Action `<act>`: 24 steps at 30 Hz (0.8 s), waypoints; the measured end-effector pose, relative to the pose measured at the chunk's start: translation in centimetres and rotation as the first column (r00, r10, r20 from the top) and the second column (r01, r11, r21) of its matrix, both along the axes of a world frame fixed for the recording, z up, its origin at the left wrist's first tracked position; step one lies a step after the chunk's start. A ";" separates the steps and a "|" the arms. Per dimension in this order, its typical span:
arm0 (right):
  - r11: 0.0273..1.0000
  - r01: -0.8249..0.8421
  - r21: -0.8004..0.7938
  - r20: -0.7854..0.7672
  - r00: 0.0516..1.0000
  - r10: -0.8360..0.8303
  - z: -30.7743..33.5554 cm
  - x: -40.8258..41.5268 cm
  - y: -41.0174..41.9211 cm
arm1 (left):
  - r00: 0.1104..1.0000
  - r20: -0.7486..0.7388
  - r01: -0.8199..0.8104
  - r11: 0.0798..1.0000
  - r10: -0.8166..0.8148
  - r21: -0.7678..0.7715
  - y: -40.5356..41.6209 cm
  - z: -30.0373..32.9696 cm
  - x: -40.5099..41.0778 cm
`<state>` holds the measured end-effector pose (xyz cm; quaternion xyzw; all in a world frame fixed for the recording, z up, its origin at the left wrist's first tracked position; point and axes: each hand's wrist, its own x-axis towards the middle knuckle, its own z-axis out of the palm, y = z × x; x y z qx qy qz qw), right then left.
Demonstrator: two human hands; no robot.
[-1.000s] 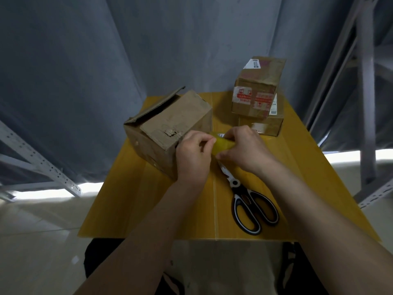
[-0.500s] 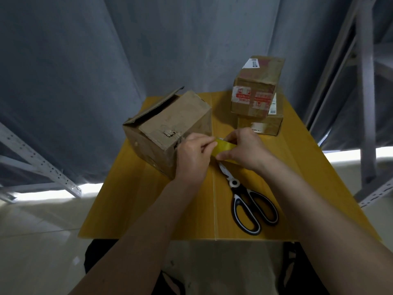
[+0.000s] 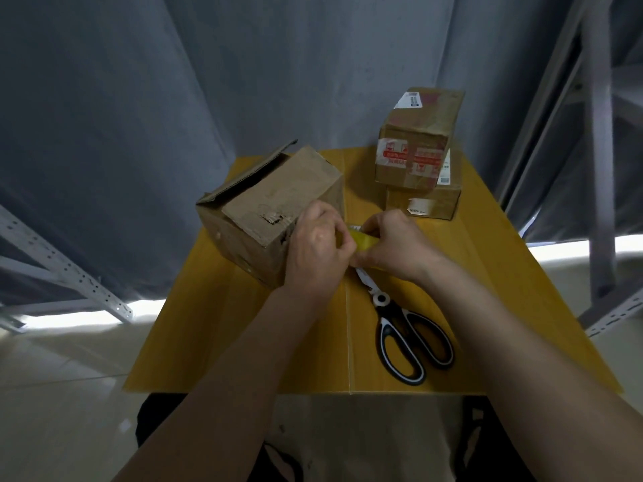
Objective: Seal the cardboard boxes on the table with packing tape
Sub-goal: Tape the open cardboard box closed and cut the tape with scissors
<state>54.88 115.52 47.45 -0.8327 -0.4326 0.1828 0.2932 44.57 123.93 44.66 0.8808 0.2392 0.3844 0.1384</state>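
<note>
A worn cardboard box [image 3: 268, 207] lies tilted at the table's left, one flap raised at its far edge. Just right of it, both hands meet over a yellowish roll of packing tape [image 3: 362, 241]. My right hand [image 3: 393, 245] grips the roll. My left hand [image 3: 313, 248] pinches the tape at the roll's left side, its knuckles against the box's near corner. Most of the roll is hidden by the fingers. Two taped boxes stand stacked at the back right, the upper box [image 3: 417, 140] on the lower box [image 3: 424, 200].
Black-and-white scissors [image 3: 407, 332] lie shut on the yellow table [image 3: 215, 335], right of centre, blades under my right wrist. Grey curtain hangs behind the table. Metal shelving posts [image 3: 598, 151] stand to the right, a perforated rail [image 3: 62, 269] to the left.
Both hands with the tape roll have shifted slightly toward the near corner of the left box. My left fingers have closed tighter on the tape. The boxes and scissors have not moved.
</note>
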 end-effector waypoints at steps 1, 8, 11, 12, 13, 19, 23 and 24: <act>0.999 -0.040 -0.024 -0.002 0.999 0.040 0.2 0.1 -0.1 | 1.000 -0.001 0.005 1.000 -0.005 -0.006 0.2 0.1 0.0; 0.998 -0.062 0.011 -0.077 0.995 0.063 0.3 1.1 -0.5 | 0.996 -0.066 0.055 0.997 -0.052 0.047 -0.2 1.2 0.4; 0.998 -0.048 0.037 -0.079 0.996 0.051 -0.1 1.1 -0.5 | 0.995 -0.076 0.070 0.997 -0.069 0.013 -0.5 1.0 0.3; 0.998 -0.047 0.043 -0.083 0.995 0.051 -0.2 1.1 -0.4 | 0.995 -0.077 0.066 0.998 -0.066 -0.004 -0.5 0.9 0.2; 0.998 -0.047 0.049 -0.091 0.995 0.051 -0.3 1.1 -0.4 | 0.996 -0.074 0.057 0.998 -0.058 -0.022 -0.5 0.9 0.2; 0.996 -0.024 0.083 -0.112 0.993 0.033 -0.4 1.2 -0.2 | 0.997 -0.023 0.075 0.997 -0.076 -0.028 -0.5 0.9 0.1; 0.996 -0.012 0.084 -0.092 0.996 0.019 -0.4 1.1 -0.2 | 0.998 -0.011 0.057 0.998 -0.057 -0.039 -0.4 0.5 0.1; 0.997 -0.007 0.081 -0.086 0.996 0.014 -0.4 1.0 -0.2 | 0.999 0.001 0.048 0.998 -0.048 -0.032 -0.4 0.5 0.1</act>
